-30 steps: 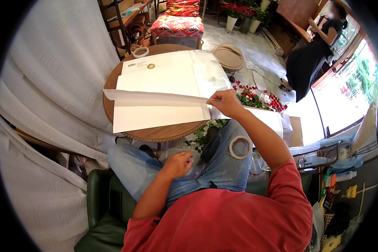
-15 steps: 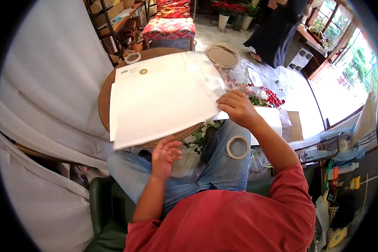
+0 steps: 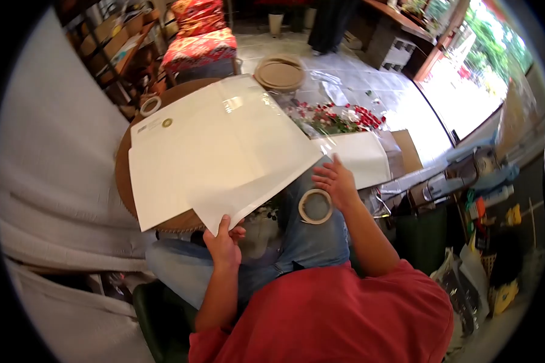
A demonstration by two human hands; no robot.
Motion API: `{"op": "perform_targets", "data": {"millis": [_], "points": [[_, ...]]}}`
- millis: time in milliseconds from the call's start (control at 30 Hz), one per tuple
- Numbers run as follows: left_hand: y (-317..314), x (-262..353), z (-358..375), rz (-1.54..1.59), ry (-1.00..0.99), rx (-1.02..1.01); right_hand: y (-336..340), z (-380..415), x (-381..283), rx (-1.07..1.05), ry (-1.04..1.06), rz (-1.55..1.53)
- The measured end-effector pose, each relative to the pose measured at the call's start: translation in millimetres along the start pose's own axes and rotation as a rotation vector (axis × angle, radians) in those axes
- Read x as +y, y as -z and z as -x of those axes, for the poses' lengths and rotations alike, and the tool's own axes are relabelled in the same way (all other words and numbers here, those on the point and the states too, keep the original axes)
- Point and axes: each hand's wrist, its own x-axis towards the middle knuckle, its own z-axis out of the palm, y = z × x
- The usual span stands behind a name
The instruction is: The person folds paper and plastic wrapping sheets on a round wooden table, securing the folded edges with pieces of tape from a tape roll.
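Note:
My left hand (image 3: 225,242) pinches the near corner of a thin white sheet (image 3: 233,199), thumb on top. That corner is lifted off the stack of large white sheets (image 3: 157,193), which lies across a round table and bears a gold round sticker (image 3: 166,123). Shiny clear film shows along the stack's far right side. My right hand (image 3: 338,184) is open, fingers spread, just off the sheet's right corner and holding nothing. Below it, a roll of tape (image 3: 315,221) rests on my right thigh.
A second tape roll (image 3: 151,114) sits at the rim of the round wooden table (image 3: 124,181). Red and white flowers (image 3: 345,118) lie to the right, by more white paper (image 3: 360,160). A patterned chair (image 3: 200,51) stands beyond. A person in dark clothes (image 3: 330,27) is farther back.
My left hand has taken hold of the sheet's near corner. My right hand has let go of the right edge and drawn back toward me. The view has shifted.

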Motion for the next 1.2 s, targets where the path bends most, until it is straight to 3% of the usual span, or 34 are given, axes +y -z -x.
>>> {"op": "perform_targets", "data": {"millis": [67,200,267,367,500,600,667,733,767,867,1000,1133,1200], "points": [[-8,-1,0,-0.043,0.018,0.005,-2,-6,-6,-0.105,0.064,0.255],[-14,-4,-7,-0.080,-0.032,-0.041,-21,-21,-19,-0.005,-0.023,0.358],[-18,-8,-6,-0.124,-0.040,-0.047,-19,-33,-15,-0.094,-0.047,0.454],[-25,-18,-7,-0.202,-0.068,-0.077,-19,-52,-8,-0.097,0.003,0.300],[-39,-27,-9,-0.256,-0.073,-0.143,-40,-41,-23,-0.060,-0.134,0.328],[-53,-25,-13,-0.279,-0.068,-0.175,-29,-59,-16,-0.097,-0.067,0.417],[-55,-26,-16,-0.292,-0.072,-0.240,-20,-71,-21,0.052,0.262,0.433],[-50,-31,-16,-0.290,-0.064,-0.290,6,-95,-38,0.265,0.474,0.435],[-47,-34,-15,-0.286,-0.057,-0.338,26,-99,-50,0.271,0.531,0.189],[-31,-46,-12,-0.420,0.004,-0.409,118,-138,-73,0.563,0.820,0.271],[-18,-65,-8,-0.464,0.044,-0.393,223,-169,-67,0.687,0.843,0.114],[-14,-77,-12,-0.498,0.051,-0.410,292,-200,-34,0.769,0.612,0.195],[-16,-77,-11,-0.515,0.058,-0.409,328,-231,-10,0.979,0.573,0.230]]}}
